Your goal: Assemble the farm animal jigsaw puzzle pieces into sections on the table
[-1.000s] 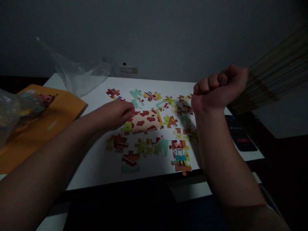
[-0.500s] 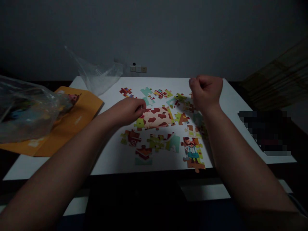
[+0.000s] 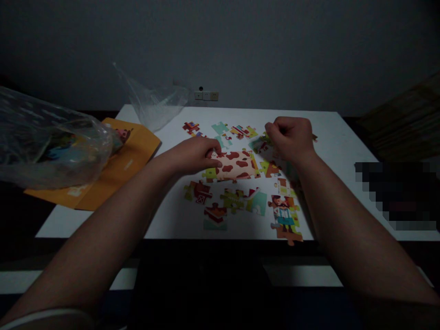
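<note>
Colourful jigsaw pieces lie spread over a white table [image 3: 172,220]. In the middle is a joined block showing a cow's brown-spotted hide [image 3: 237,166]. My left hand [image 3: 192,153] rests on the block's left edge, its fingers curled and pinching it. My right hand [image 3: 292,136] hovers as a loose fist over the loose pieces [image 3: 261,143] at the right back; whether it holds a piece I cannot make out. A piece with a moustached farmer [image 3: 284,215] lies near the front edge.
An orange puzzle box lid [image 3: 113,174] lies at the table's left. A crumpled clear plastic bag [image 3: 51,142] sits over it, another clear bag [image 3: 154,103] at the back. A wall socket [image 3: 206,95] is behind the table. A dark blurred object [image 3: 395,192] is at the right.
My right hand came down from a raised fist at the right to just above the pieces. The view swung left. My left hand stayed on the cow block.
</note>
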A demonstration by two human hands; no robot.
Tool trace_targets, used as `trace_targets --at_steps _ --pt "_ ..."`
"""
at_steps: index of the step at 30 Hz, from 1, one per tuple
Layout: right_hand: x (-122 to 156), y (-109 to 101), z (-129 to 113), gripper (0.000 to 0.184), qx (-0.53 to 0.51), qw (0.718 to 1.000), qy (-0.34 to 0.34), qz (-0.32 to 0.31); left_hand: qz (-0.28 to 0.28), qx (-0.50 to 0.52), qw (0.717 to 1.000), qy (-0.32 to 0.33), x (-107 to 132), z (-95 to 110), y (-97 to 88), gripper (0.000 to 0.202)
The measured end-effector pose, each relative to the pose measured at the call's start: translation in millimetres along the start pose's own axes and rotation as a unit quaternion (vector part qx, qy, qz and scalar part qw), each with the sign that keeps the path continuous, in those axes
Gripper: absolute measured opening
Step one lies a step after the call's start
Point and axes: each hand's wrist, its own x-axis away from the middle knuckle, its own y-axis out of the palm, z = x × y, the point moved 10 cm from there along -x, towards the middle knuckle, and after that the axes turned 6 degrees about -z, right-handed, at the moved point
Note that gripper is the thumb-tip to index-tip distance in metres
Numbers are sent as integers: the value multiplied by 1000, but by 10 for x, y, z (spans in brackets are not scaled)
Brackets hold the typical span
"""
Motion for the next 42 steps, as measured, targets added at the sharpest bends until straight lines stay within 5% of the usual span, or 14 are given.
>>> trace_targets --at_steps 20,24,27,29,34,42 --pt "17 166 14 44 -7 997 24 -77 24 -22 999 24 -19 33 5 31" --pt "113 282 -185 44 -55 973 23 -225 29 -25 999 10 -22 27 9 31" --pt "462 491 -627 43 -59 897 -10 -437 39 -47 998 6 -14 59 -5 31" --pt "734 570 -937 39 17 852 -53 -521 43 -61 997 16 -4 114 -14 31" --pt "995 693 -1297 39 176 844 -85 -500 46 -54 995 63 27 272 -9 25" --pt "945 703 -1103 29 180 852 -92 -483 15 -7 997 74 -5 265 107 29"
